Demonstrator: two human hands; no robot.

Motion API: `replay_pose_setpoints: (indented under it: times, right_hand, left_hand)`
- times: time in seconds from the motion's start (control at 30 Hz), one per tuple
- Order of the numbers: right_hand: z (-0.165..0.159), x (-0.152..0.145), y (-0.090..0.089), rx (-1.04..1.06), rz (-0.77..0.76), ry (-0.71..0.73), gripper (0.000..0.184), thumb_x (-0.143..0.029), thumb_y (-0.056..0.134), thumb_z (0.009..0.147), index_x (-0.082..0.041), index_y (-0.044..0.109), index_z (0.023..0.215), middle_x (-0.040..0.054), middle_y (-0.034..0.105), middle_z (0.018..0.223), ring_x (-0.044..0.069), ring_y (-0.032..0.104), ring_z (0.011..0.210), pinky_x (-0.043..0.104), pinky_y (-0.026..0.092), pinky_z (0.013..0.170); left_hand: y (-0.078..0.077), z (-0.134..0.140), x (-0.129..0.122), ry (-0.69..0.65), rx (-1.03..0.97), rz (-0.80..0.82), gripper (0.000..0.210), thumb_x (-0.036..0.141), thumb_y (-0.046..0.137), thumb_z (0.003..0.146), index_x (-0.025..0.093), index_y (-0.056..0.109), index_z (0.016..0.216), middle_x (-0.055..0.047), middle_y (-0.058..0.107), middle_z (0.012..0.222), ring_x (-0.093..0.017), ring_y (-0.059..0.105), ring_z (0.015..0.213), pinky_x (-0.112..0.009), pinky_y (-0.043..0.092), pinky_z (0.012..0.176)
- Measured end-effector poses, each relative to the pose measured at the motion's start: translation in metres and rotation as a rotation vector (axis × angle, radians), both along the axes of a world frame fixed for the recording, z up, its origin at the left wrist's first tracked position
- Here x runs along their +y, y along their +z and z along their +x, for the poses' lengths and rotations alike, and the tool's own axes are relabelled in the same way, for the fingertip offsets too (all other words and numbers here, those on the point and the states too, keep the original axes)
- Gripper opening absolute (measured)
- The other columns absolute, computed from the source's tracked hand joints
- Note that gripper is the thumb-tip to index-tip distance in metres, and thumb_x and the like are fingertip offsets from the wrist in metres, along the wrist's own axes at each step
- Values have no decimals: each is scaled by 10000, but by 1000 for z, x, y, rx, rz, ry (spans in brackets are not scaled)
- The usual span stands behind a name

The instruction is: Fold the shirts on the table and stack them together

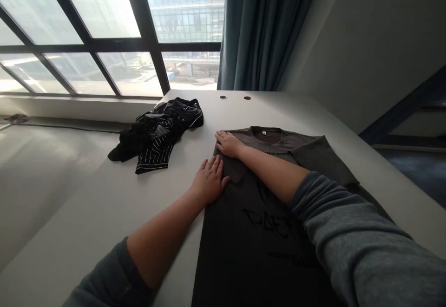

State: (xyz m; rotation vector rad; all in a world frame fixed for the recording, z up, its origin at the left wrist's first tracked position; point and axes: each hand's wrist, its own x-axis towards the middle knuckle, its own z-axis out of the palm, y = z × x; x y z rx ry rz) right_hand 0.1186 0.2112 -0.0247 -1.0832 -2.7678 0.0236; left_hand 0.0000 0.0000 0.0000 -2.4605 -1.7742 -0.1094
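A dark grey T-shirt [237, 232] with black lettering lies spread on the white table, its neckline toward the far end. Its left sleeve is folded inward over the front, and the right sleeve also lies across the shirt's upper side. My left hand [209, 179] rests flat on the shirt's left edge, fingers stretched out. Farther up, my right hand [230, 144] lies flat on the left shoulder by the folded sleeve. Both hands are open and grip nothing. My right forearm crosses over the chest and hides part of the print.
A crumpled black garment with white stripes [160, 133] hangs past the table's left edge area. The white table [278, 109] has two round holes near its far edge. Beyond stand a blue curtain [261, 33] and large windows [190, 9].
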Motion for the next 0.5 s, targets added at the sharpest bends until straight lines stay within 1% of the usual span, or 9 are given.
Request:
replay_pose_setpoints:
  times: [0.07, 0.2, 0.37, 0.5]
  right_hand:
    - [7, 0, -6, -42, -67, 34, 709, -448, 388, 1064, -52, 378, 1652, 191, 302, 1740, 323, 257, 1627, 515, 217, 1317]
    - [13, 8, -15, -62, -152, 30, 782, -544, 353, 1064, -86, 293, 1696, 166, 203, 1770, 310, 200, 1647, 516, 194, 1330]
    - [11, 15, -18, -32, -156, -9, 792, -572, 359, 1059, -123, 280, 1708, 134, 177, 1779, 326, 161, 1653, 544, 167, 1335]
    - [9, 12, -15, -43, -172, -30, 752, -552, 359, 1073, -164, 280, 1712, 111, 173, 1784, 312, 153, 1656, 552, 152, 1333]
  left_hand:
    - [-2, 0, -1, 11, 26, -57, 691, 517, 301, 1114, 72, 458, 1619, -183, 360, 1710, -312, 328, 1608, -494, 255, 1316]
    - [-2, -1, -2, 31, 55, -137, 716, 534, 260, 1115, 76, 425, 1640, -184, 334, 1718, -307, 313, 1615, -501, 232, 1325]
    - [-5, -1, -2, 41, 36, -176, 752, 556, 282, 1103, 59, 378, 1659, -193, 285, 1735, -315, 267, 1631, -508, 223, 1326]
    - [-10, -2, -2, 32, 19, -182, 751, 553, 303, 1099, 60, 374, 1660, -205, 266, 1739, -320, 247, 1637, -518, 224, 1320]
